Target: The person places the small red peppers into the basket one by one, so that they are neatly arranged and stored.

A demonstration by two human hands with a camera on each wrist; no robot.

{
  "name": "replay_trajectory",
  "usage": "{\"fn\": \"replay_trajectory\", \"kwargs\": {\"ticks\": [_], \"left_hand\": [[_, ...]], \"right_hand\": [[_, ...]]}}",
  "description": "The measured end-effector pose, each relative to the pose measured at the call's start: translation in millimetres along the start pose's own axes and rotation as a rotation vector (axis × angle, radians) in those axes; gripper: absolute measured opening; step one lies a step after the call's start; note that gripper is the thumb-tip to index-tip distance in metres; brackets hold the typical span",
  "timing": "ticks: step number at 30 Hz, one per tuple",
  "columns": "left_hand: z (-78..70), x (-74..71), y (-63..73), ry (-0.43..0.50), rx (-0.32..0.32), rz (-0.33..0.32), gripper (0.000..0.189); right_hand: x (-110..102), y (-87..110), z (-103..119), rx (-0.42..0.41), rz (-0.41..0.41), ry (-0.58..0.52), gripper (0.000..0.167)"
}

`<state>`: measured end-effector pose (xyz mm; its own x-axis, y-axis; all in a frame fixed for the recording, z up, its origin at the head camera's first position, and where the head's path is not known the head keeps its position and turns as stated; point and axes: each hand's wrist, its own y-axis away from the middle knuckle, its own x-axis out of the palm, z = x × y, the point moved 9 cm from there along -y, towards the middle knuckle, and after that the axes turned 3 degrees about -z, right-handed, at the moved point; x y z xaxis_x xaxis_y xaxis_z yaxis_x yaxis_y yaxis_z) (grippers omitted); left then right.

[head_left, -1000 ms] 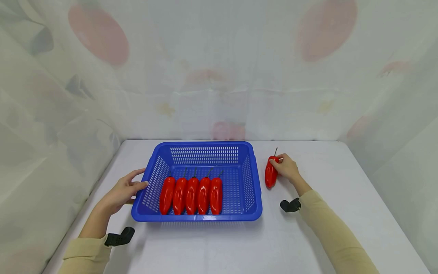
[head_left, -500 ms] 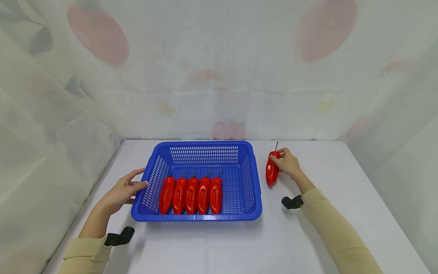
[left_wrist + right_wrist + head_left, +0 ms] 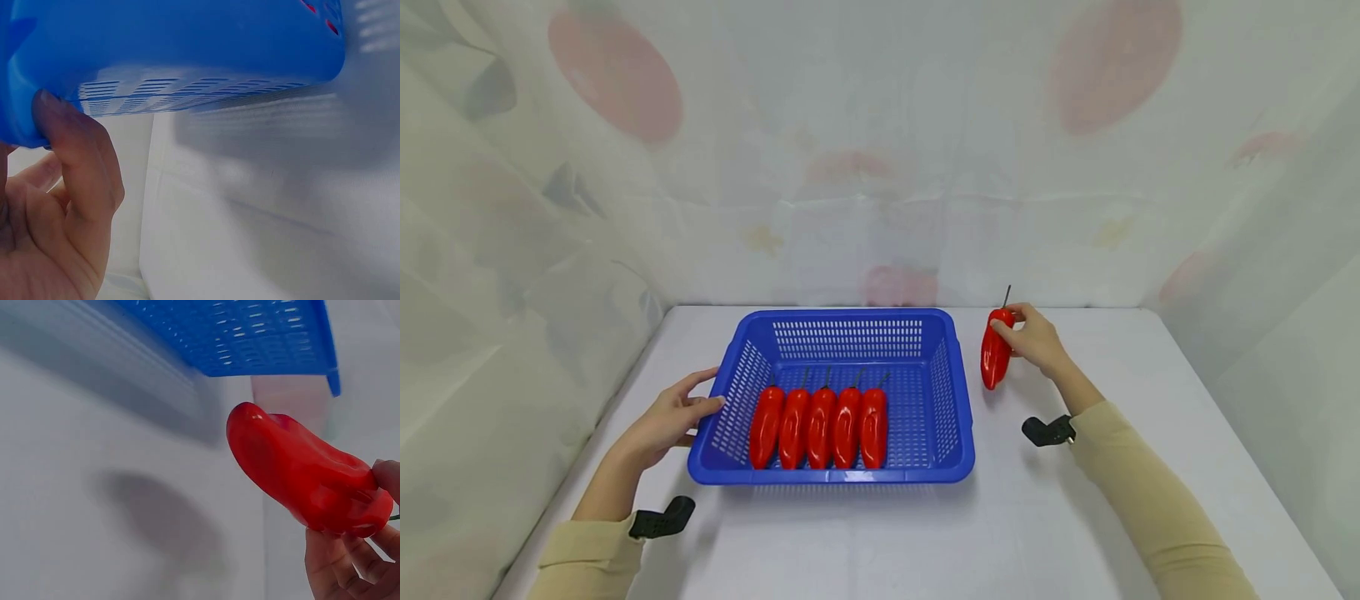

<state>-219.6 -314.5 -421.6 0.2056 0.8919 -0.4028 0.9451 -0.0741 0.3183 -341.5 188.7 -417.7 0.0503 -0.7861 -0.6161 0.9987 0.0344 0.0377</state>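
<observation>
My left hand (image 3: 662, 421) pinches the left rim of a blue plastic basket (image 3: 831, 477). In the left wrist view a fingertip lies against the basket's edge (image 3: 19, 125). To the right of the basket, my right hand (image 3: 1036, 340) holds a glossy red chili pepper (image 3: 995, 358) near its stem end, thumb on one side and fingers on the other. Its thin stem points up and its tip hangs down. In the right wrist view this pepper (image 3: 300, 469) is off the table, apart from its shadow. Several similar red peppers (image 3: 821, 429) lie side by side in the basket's left part.
A white table (image 3: 865, 542) carries the basket. Pale printed sheeting (image 3: 1000, 167) hangs behind it and along both sides. A black wrist device (image 3: 662, 518) is worn on the left forearm, another black device (image 3: 1047, 431) on the right.
My right hand has lifted the chili pepper and moved it up and away toward the table's back edge. The left hand, the basket and the peppers inside have stayed in place.
</observation>
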Motion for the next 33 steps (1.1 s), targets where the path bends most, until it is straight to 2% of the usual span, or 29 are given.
{"fn": "replay_trajectory", "kwargs": {"ticks": [8, 20, 33], "left_hand": [[1.0, -0.3, -0.7, 0.004, 0.001, 0.006, 0.073], [0.8, 0.0, -0.5, 0.002, -0.005, 0.005, 0.074], [0.5, -0.1, -0.2, -0.004, 0.000, 0.004, 0.073]], "right_hand": [[-9.1, 1.5, 28.6, -0.056, 0.016, -0.020, 0.056], [-21.3, 3.2, 58.7, -0.080, -0.007, -0.082, 0.058], [0.7, 8.8, 93.7, -0.104, 0.101, -0.104, 0.056]]}}
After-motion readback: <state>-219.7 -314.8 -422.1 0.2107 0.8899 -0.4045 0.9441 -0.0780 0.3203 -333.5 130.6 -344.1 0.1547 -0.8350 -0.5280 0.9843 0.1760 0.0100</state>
